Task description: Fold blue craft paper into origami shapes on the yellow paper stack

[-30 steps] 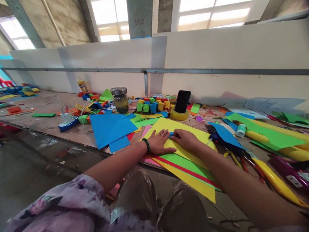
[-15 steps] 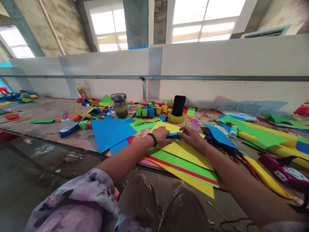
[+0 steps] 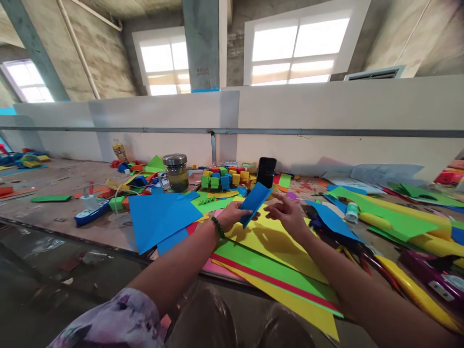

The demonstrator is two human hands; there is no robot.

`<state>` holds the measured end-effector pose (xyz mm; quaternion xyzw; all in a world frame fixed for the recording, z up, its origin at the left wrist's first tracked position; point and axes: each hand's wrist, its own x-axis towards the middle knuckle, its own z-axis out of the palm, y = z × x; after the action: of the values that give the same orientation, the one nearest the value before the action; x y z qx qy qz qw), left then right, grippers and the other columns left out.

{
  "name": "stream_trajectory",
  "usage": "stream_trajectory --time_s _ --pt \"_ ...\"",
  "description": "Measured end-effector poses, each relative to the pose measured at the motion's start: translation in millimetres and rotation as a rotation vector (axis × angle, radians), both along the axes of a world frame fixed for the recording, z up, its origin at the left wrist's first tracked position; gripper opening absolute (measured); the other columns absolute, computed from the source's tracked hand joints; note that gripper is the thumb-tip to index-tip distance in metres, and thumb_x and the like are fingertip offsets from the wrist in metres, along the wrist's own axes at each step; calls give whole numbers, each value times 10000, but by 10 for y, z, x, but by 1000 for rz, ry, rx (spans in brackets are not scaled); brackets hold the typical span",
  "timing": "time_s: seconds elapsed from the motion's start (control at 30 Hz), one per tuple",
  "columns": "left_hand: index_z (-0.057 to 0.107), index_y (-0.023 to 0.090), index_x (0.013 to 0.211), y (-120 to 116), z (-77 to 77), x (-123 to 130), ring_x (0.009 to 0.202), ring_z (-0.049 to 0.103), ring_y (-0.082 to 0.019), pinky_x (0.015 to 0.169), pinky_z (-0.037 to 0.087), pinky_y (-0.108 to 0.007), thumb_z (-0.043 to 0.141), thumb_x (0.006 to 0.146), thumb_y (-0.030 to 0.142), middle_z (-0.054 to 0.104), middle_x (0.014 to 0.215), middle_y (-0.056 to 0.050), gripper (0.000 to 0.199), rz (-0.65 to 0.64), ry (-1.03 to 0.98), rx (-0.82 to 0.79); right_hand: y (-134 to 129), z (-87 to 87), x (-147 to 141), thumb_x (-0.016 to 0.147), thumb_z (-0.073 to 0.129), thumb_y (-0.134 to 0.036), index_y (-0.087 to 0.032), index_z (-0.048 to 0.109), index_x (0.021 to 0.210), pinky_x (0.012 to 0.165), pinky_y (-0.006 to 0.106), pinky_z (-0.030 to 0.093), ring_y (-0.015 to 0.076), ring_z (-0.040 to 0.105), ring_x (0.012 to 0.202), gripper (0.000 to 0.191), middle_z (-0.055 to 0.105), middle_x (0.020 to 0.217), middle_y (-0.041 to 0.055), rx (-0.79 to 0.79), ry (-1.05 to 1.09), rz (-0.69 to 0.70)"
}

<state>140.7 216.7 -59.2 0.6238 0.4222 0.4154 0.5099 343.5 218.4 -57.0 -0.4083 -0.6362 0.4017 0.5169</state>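
Observation:
A folded blue piece of paper (image 3: 255, 202) is held up at a slant in my left hand (image 3: 232, 217), thumb on its near face and fingers behind. My right hand (image 3: 288, 214) hovers just right of it, fingers apart and bent a little, with nothing in them. Under both hands lies a yellow sheet (image 3: 275, 240) on top of a green sheet (image 3: 253, 261) and other coloured sheets. To the left of my left hand, a large blue sheet (image 3: 161, 217) rests on the table.
Behind the hands stand a lidded glass mug (image 3: 176, 176), a pile of coloured paper blocks (image 3: 225, 180) and a phone (image 3: 267, 170). On the right lie a yellow-handled tool (image 3: 413, 285) and a purple device (image 3: 431, 273). A blue-and-white power strip (image 3: 91, 212) sits left.
The folded blue paper has come up off the yellow sheet in my left hand and tilted. My right hand has let go of it and opened. The view has tipped upward slightly.

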Motion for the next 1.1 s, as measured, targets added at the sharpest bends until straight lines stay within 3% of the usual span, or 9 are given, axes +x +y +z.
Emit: stream_trajectory --time_s 0.17,0.3,0.43,0.53,0.67,0.77,0.83,0.97,1.1 --pt "662 115 1099 -31 -19 70 913 650 -212 808 504 -289 788 673 197 719 1025 -79 452 84 -158 -15 -95 31 -35 780 658 -568 -190 473 1232 627 346 563 206 694 651 618 705 766 32 120 -43 -28" --pt "687 88 1034 -76 9 111 896 671 -229 815 529 -332 738 761 294 723 1034 -117 346 -2 -208 -145 -80 -11 -53 753 715 -479 -188 508 1150 661 375 580 234 692 741 534 709 843 60 159 -100 17" --pt "687 66 1039 -83 60 41 906 700 -275 839 553 -418 622 857 394 723 1048 -179 381 -160 -258 -367 -18 -15 16 783 663 -525 -154 363 1397 598 373 566 219 658 653 777 699 758 33 123 -137 79" --pt "663 79 1105 -54 56 -4 999 691 -284 923 530 -428 643 840 333 713 1093 -177 369 -248 -374 -483 -13 -15 61 779 660 -558 -143 287 1472 610 383 557 211 645 638 889 695 843 67 212 -251 -108" --pt "666 92 1087 -35 1 25 990 693 -275 947 513 -424 697 795 272 719 1085 -164 345 -183 -429 -399 -91 -17 20 803 608 -605 -168 461 1371 839 492 526 310 650 959 732 609 1220 198 505 -578 -351" --pt "677 105 1053 -43 -35 78 1000 685 -268 963 497 -405 783 710 241 722 1079 -145 383 -146 -454 -304 -138 -18 -35 802 576 -632 -137 604 1193 961 568 439 422 515 1194 632 549 1310 252 608 -875 -425" --pt "682 105 1029 -46 -49 104 1002 680 -274 966 490 -409 829 641 220 727 1058 -134 431 -122 -465 -252 -131 -23 -41 803 574 -620 -113 551 1268 912 556 469 416 557 1134 689 563 1285 264 561 -889 -447" --pt "680 89 1013 -36 -65 112 959 690 -303 911 516 -445 834 577 211 738 984 -138 479 -114 -460 -237 -85 -19 20 887 519 -511 -160 325 1448 696 410 545 239 669 730 689 673 1078 150 466 -647 -326" --pt "680 96 1024 -38 -74 101 950 692 -296 890 527 -442 830 564 217 738 988 -132 499 -102 -454 -237 -123 33 24 938 454 -458 -201 584 1166 825 416 518 253 673 873 367 682 1061 133 650 -672 -300"
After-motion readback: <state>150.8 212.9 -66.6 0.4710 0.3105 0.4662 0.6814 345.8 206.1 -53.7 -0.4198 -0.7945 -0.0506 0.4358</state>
